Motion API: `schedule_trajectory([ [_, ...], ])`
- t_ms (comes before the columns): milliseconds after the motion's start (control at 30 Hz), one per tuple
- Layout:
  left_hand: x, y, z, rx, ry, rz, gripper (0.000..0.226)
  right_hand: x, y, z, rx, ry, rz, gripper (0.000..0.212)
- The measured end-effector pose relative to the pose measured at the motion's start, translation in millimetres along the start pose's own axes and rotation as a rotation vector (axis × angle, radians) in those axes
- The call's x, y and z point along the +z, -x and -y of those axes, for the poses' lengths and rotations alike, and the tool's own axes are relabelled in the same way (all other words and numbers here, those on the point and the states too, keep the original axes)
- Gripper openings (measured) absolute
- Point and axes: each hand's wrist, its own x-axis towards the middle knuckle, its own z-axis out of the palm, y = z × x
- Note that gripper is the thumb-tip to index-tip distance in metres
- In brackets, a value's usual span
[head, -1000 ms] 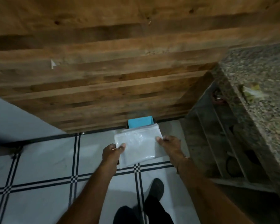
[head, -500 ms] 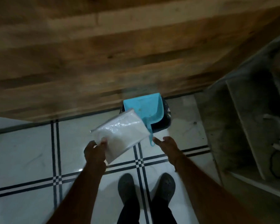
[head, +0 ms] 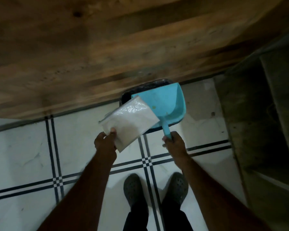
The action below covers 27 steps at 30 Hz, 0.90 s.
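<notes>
A white pouch (head: 129,120) is pinched at its near corner by the left hand (head: 105,143), above the floor (head: 23,147). A blue dustpan (head: 168,100) is gripped by its handle in the right hand (head: 174,145), over a dark bin (head: 124,98) at the floor's far edge.

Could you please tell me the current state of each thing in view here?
White flat plastic pouch: pinched at a corner by the left hand, tilted.
Light blue plastic dustpan: handle gripped by the right hand, open side up.
Dark bin with black liner: open, against the wooden wall, mostly hidden under the dustpan.
</notes>
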Motion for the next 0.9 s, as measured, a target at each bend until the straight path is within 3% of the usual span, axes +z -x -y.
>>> schedule_trajectory([
  [133, 22, 16, -13, 0.036, -0.016, -0.033, 0.019, -60, 54, -20, -0.117, 0.077, -0.230, 0.007],
  [267, 58, 19, -19, 0.123, -0.112, -0.077, 0.026, -109, 77, -37, -0.041, 0.023, -0.431, 0.009],
  [433, 103, 0, -5, 0.184, -0.244, -0.072, 0.036, -129, 54, -63, -0.048, -0.021, -0.408, 0.009],
  [533, 123, -12, 6, 0.170, -0.352, 0.053, 0.029, -131, 40, -72, -0.052, -0.028, -0.375, 0.017],
  [633, 124, 3, 11, 0.133, -0.527, 0.189, 0.045, -132, 43, -73, -0.028, -0.049, -0.344, 0.020],
  [767, 106, 60, -5, 0.439, -0.948, 0.228, 0.062, -136, 87, -50, 0.040, -0.168, -0.310, 0.014],
  [900, 87, 164, -28, 0.782, -1.252, 0.313, 0.059, -156, 169, -15, 0.070, -0.292, -0.368, 0.009],
])
